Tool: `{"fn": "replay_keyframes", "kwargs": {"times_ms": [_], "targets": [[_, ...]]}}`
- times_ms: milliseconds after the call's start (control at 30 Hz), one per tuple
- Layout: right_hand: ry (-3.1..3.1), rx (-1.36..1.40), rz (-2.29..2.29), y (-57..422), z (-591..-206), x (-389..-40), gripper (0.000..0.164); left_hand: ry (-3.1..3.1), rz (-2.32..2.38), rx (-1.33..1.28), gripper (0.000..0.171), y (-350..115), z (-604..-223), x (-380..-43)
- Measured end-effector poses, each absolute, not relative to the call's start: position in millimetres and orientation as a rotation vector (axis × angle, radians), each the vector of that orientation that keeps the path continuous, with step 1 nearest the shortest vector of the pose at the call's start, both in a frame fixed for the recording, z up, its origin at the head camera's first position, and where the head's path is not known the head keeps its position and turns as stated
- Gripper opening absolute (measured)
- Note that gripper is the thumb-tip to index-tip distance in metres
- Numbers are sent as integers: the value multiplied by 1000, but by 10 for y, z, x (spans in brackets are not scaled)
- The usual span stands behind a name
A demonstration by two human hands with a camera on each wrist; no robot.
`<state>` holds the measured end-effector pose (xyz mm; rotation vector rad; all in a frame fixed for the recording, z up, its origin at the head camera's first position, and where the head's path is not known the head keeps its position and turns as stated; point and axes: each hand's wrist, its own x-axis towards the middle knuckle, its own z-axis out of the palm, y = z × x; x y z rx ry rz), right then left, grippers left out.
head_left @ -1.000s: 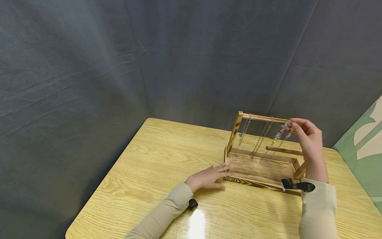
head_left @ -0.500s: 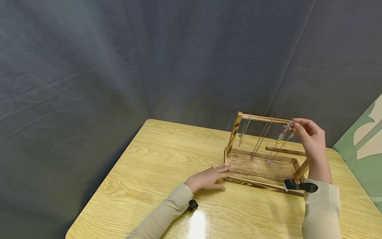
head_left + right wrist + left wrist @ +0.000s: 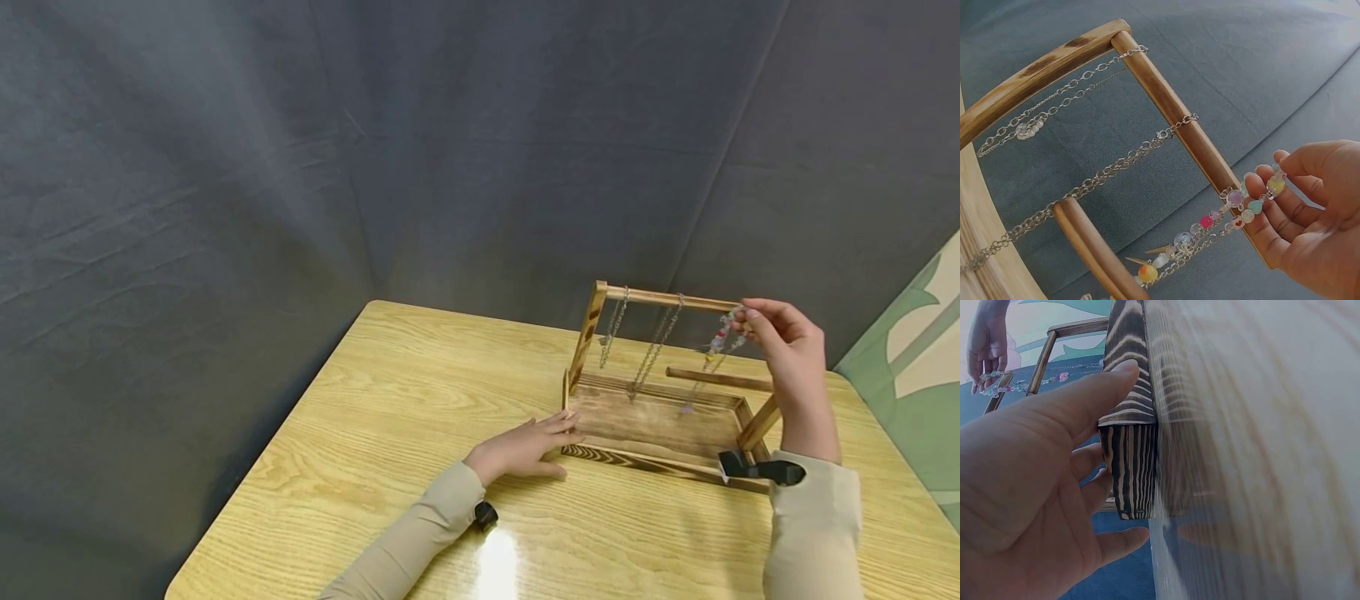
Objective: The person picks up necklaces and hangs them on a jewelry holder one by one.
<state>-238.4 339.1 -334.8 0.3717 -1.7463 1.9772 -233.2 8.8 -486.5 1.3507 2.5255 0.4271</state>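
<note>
A wooden jewelry stand (image 3: 637, 460) with a tray base is on the table. At its front left corner, my left hand (image 3: 521, 448) rests with fingers spread; in the left wrist view the thumb (image 3: 1100, 387) lies against the striped front wall. My right hand (image 3: 795, 354) pinches a beaded necklace (image 3: 1235, 199) at the right end of the upper bar (image 3: 1166, 109). Its pastel beads and silver chain hang down over the bar's near side, a lilac piece lowest. Further left on that bar hang two silver chain necklaces, one long (image 3: 1100, 178) and one shorter (image 3: 1060, 94).
A lower wooden rod (image 3: 716, 379) juts leftward from the stand's right post, beneath the beads. The pale wooden table (image 3: 420, 375) ends close behind the stand, where a dark grey curtain (image 3: 525, 167) hangs. A green leaf-patterned panel (image 3: 926, 333) stands at the right.
My right hand has shifted a little to the right along the upper bar, bringing the beaded necklace with it. My left hand has stayed at the tray corner.
</note>
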Motion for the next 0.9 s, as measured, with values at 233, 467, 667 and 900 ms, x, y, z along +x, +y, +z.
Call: {"fn": "replay_keyframes", "kwargs": {"times_ms": [233, 467, 667, 900], "targets": [[-1752, 359, 1976, 3424, -3345, -2378, 23, 2526, 439, 1339, 67, 84, -4850, -2328], [-1746, 329, 1965, 3478, -3343, -2367, 25, 2537, 424, 1347, 67, 87, -4867, -2329], [-1731, 326, 1981, 3524, -3337, -2350, 25, 2531, 425, 1348, 67, 88, -4872, -2331], [-1712, 315, 1983, 3588, -3331, -2325, 23, 2533, 430, 1348, 67, 98, -4867, -2328]]}}
